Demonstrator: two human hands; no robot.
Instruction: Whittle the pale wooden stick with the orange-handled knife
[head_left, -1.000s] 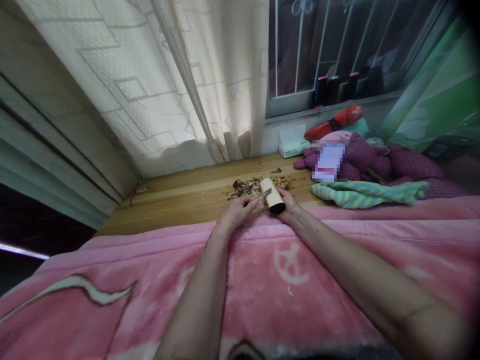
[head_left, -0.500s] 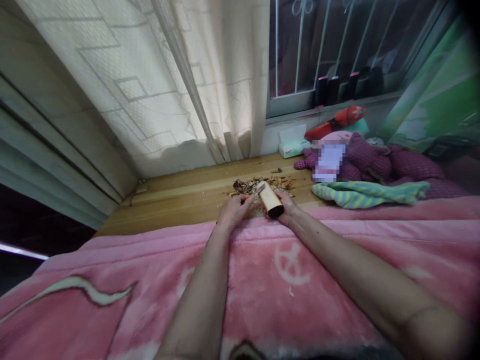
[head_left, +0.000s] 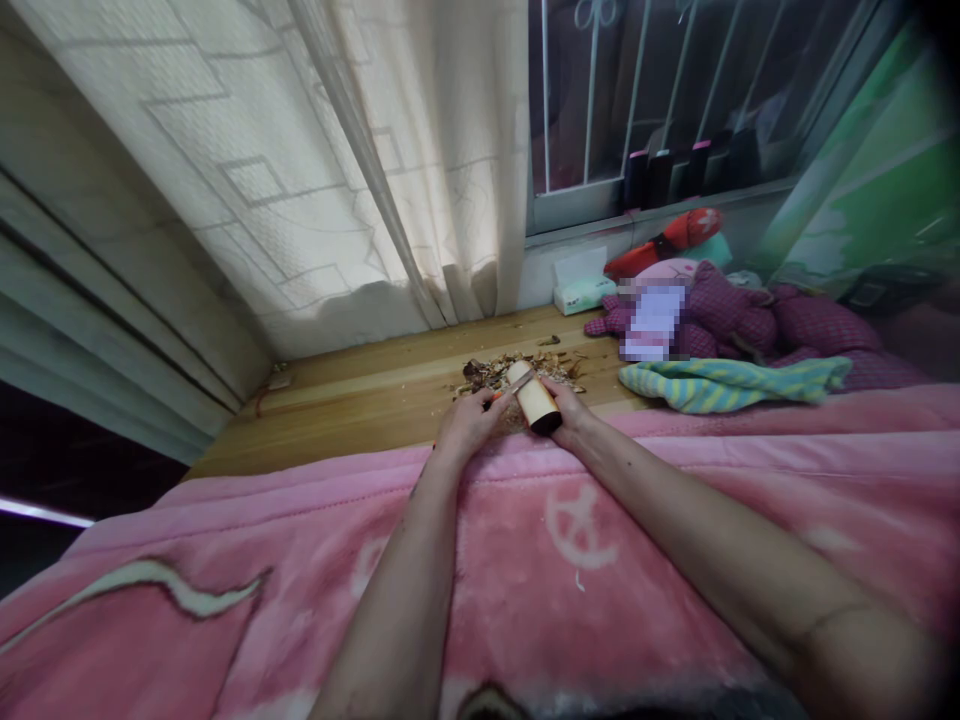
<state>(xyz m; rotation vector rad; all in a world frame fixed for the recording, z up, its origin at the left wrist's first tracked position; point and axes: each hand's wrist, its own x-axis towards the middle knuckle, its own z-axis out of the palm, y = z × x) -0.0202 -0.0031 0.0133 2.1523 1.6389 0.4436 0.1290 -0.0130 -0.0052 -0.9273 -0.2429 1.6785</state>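
My left hand (head_left: 469, 422) grips a small knife (head_left: 516, 386) with an orange handle, and its thin blade rests against a pale wooden cylinder (head_left: 534, 398). My right hand (head_left: 568, 412) holds that cylinder, which tilts up and to the left and has a dark lower end. Beneath both hands lies a heap of wood shavings and brown chips (head_left: 517, 372). The two hands are close together, with the blade between them.
The shavings lie on a wooden platform (head_left: 360, 425), with a pink quilt (head_left: 525, 570) along its near side. Further right are a striped towel (head_left: 731, 385) and purple plush toys (head_left: 720, 330). A tissue box (head_left: 583, 282) stands beneath a barred window, and a curtain (head_left: 375, 170) hangs at left.
The wooden cylinder has tilted from nearly upright, its top now leaning left. The knife blade sits nearer the cylinder's upper end, and the hands have drawn slightly closer.
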